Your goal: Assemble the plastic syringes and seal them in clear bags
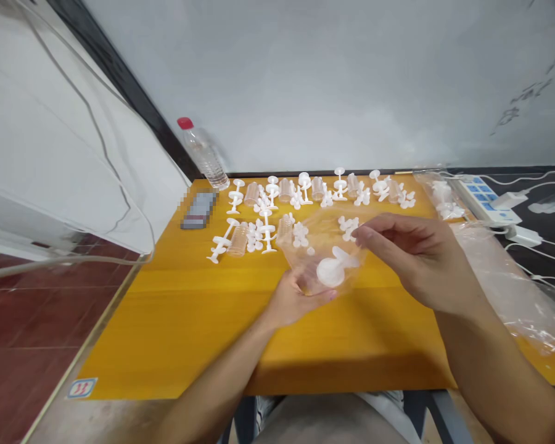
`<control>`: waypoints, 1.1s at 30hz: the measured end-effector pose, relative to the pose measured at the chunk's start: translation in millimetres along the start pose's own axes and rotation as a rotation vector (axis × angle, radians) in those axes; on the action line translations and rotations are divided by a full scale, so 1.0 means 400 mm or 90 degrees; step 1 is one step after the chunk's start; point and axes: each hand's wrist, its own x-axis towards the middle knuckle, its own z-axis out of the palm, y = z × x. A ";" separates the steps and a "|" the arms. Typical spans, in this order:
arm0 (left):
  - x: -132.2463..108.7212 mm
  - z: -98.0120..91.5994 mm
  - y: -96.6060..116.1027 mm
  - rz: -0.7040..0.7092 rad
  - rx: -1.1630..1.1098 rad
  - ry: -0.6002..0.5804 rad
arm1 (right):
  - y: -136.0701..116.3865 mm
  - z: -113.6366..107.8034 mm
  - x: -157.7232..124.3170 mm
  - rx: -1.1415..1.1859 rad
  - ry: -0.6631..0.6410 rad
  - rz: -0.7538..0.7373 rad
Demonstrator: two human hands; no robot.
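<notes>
My left hand (293, 299) is closed on the lower edge of a small clear plastic bag (321, 243) held above the yellow table (189, 308). A white plastic part (333, 268) with a round disc sits inside the bag. My right hand (411, 253) pinches the bag's upper right edge with its fingertips. Behind the bag, rows of white plastic plungers (268, 229) and small translucent cups (238, 239) lie across the far half of the table.
A clear bottle with a red cap (203, 154) lies at the table's far left corner, next to a dark phone (198, 209). Crumpled clear plastic bags (513, 290) cover the right edge. A power strip (488, 198) with cables sits at the far right. A grey wall stands behind.
</notes>
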 end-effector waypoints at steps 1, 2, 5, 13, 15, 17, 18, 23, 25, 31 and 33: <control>0.001 0.001 0.002 -0.007 -0.022 -0.001 | -0.007 0.001 0.003 -0.001 -0.006 -0.011; 0.003 0.002 0.003 -0.012 -0.045 -0.004 | -0.009 0.001 0.005 -0.001 -0.014 -0.018; 0.010 0.007 -0.005 -0.031 -0.111 -0.021 | 0.015 -0.004 0.004 -0.005 -0.070 -0.006; 0.014 0.044 -0.063 -0.114 -0.300 -0.079 | 0.060 0.033 -0.007 -0.198 -0.135 -0.018; 0.013 0.049 -0.061 -0.105 -0.322 -0.053 | 0.056 0.040 -0.007 -0.215 -0.107 -0.026; 0.012 0.049 -0.049 -0.102 -0.313 0.018 | 0.071 0.038 -0.011 -0.166 -0.045 -0.006; 0.012 0.049 -0.040 -0.099 -0.289 0.060 | 0.085 0.034 -0.015 -0.126 -0.011 0.009; 0.007 0.037 0.007 -0.046 -0.093 0.067 | 0.189 -0.010 -0.035 0.009 -0.011 0.046; 0.002 0.027 0.011 -0.029 -0.054 0.039 | 0.237 -0.038 -0.032 -0.007 -0.006 0.067; -0.007 -0.003 -0.013 -0.003 -0.021 0.048 | 0.395 -0.093 0.011 -0.376 0.137 0.186; -0.005 -0.005 -0.016 -0.004 -0.017 0.053 | 0.431 -0.080 0.031 -0.403 0.111 0.183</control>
